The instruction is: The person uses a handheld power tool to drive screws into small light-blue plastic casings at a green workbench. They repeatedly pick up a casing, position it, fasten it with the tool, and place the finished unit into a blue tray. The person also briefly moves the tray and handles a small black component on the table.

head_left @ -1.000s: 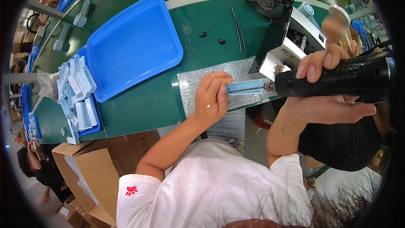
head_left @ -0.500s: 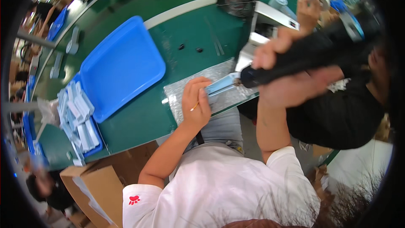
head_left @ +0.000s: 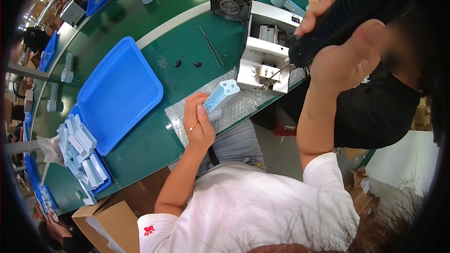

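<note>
My left hand [head_left: 200, 124] is wrapped round a light blue plastic housing [head_left: 222, 93], long and hollow, tilted with its end face and screw holes upward. A round grey-blue part of it hangs below my fingers. My right hand [head_left: 346, 63] grips a thick black electric screwdriver [head_left: 323, 37]. Its thin bit points down to the left, with the tip at the metal front of a white screw feeder [head_left: 253, 58]. Whether a screw sits on the tip is too small to tell.
Bubble wrap [head_left: 180, 115] lies under my left hand. Tweezers [head_left: 212, 47] and two small black pieces [head_left: 197, 64] lie behind it. Left stand a blue tray [head_left: 119, 93] and a tray of light blue parts [head_left: 77, 143]. A black fan [head_left: 229, 2] is behind the feeder; a person in black [head_left: 375, 117] sits right.
The screwdriver has moved away from the housing, up and right, to the feeder. My left hand keeps the housing, whose end face now shows. The view has shifted slightly.
</note>
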The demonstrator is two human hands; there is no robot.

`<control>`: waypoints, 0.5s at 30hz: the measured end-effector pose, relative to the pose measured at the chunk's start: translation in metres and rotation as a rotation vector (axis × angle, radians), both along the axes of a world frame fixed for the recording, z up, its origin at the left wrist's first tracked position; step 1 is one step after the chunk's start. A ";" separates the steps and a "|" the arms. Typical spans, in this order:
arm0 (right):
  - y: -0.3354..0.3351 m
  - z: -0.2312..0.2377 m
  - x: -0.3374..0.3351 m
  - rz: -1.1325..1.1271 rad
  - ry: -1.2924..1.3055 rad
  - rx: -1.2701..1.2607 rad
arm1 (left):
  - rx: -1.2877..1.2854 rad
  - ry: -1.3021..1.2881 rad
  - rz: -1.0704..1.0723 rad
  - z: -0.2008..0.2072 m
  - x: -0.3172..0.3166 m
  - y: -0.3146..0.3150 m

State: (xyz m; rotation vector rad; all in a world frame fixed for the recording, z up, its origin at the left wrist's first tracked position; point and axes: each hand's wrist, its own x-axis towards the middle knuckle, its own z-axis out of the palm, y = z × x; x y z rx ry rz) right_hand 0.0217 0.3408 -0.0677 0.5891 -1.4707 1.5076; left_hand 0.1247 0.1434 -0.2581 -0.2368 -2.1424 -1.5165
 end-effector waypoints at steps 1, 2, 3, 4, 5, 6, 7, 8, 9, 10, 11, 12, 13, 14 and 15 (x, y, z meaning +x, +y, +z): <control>-0.001 -0.004 -0.001 0.017 -0.021 -0.004 | -0.013 0.007 -0.003 0.001 0.000 0.000; -0.002 -0.008 -0.001 0.034 -0.043 -0.008 | -0.026 0.013 -0.006 0.002 0.000 0.000; -0.003 -0.011 -0.001 0.052 -0.064 -0.012 | -0.028 0.017 -0.005 0.001 0.000 0.000; -0.004 -0.010 -0.001 0.060 -0.113 -0.021 | -0.031 0.023 -0.004 0.001 0.000 -0.001; -0.004 -0.009 0.001 0.070 -0.162 -0.031 | -0.035 0.029 -0.001 0.001 0.000 -0.002; -0.003 -0.009 0.001 0.082 -0.211 -0.040 | -0.024 0.032 -0.007 0.000 0.000 -0.001; -0.002 -0.013 0.003 0.326 -0.172 -0.298 | -0.015 0.037 -0.011 0.000 0.000 0.000; 0.001 -0.016 0.009 0.417 -0.272 -0.335 | -0.017 0.040 -0.001 -0.001 0.001 -0.003; 0.005 -0.019 0.016 0.500 -0.375 -0.374 | -0.041 0.042 0.004 0.000 0.003 -0.004; 0.008 -0.017 0.024 0.618 -0.392 -0.422 | -0.061 0.046 0.002 0.001 0.002 -0.003; 0.005 -0.011 0.036 0.715 -0.328 -0.439 | -0.074 0.044 -0.016 0.000 0.003 -0.001; 0.000 -0.005 0.042 0.773 -0.270 -0.440 | -0.086 0.041 -0.016 -0.001 0.004 -0.004; -0.005 -0.002 0.045 0.804 -0.223 -0.439 | -0.097 0.046 -0.021 -0.001 0.002 -0.003; -0.010 -0.002 0.044 0.808 -0.199 -0.438 | -0.106 0.051 -0.027 -0.001 0.000 -0.002; -0.016 -0.003 0.043 0.811 -0.175 -0.437 | -0.104 0.045 -0.026 -0.002 0.000 -0.001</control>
